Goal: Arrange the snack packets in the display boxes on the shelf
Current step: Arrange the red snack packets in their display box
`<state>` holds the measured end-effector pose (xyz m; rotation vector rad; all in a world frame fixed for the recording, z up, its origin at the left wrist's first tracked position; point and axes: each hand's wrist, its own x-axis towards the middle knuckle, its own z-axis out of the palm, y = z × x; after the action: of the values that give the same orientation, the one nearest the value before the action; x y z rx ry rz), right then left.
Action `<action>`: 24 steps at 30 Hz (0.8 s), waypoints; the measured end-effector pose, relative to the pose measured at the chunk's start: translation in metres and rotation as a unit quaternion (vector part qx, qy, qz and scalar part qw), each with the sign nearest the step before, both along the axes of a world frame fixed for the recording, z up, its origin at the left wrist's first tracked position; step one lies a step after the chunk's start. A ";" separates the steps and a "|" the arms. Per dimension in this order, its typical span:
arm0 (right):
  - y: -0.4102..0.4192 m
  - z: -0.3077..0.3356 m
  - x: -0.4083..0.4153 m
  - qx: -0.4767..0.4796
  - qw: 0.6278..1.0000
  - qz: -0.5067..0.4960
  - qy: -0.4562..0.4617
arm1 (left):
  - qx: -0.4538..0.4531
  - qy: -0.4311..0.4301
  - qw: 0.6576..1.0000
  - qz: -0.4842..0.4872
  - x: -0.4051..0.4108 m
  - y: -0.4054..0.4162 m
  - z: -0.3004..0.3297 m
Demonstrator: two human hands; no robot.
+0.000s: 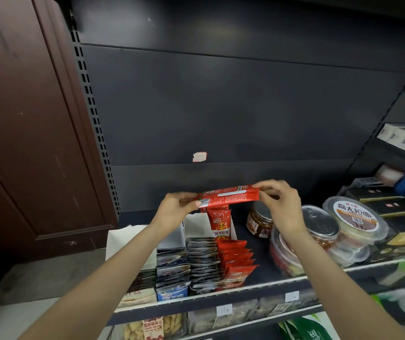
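Holding a red snack packet [229, 198] level by its two ends, both hands sit at the centre of the frame above the display boxes [196, 241].
The left hand [175, 210] pinches the packet's left end and the right hand [281, 202] pinches its right end, fingers curled round it. Below them, another red packet [219, 224] stands upright at the back of the rightmost box, with rows of red and grey packets [202, 261] filed in front on the dark shelf [262, 266]. Right of the boxes stand a jar [260, 220] and clear lidded tubs [354, 220].

dark shelf [262, 266], display boxes [197, 225], jars [260, 223]
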<state>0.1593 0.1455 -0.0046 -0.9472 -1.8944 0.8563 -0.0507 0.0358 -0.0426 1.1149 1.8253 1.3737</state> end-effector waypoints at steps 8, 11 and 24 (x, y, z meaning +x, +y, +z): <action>0.014 -0.004 0.001 0.080 0.989 -0.036 -0.122 | -0.089 0.148 0.985 -0.023 0.013 0.011 -0.009; 0.017 -0.008 -0.002 0.104 0.978 -0.011 -0.182 | -0.155 0.233 0.957 -0.077 0.012 0.009 -0.017; 0.032 -0.004 -0.018 0.117 0.946 0.079 -0.293 | -0.267 0.308 0.903 -0.137 -0.003 0.012 -0.041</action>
<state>0.1408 0.1777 -0.0084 -0.9802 -2.5446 0.4401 -0.0533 0.0477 -0.0836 1.5145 2.1663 0.3117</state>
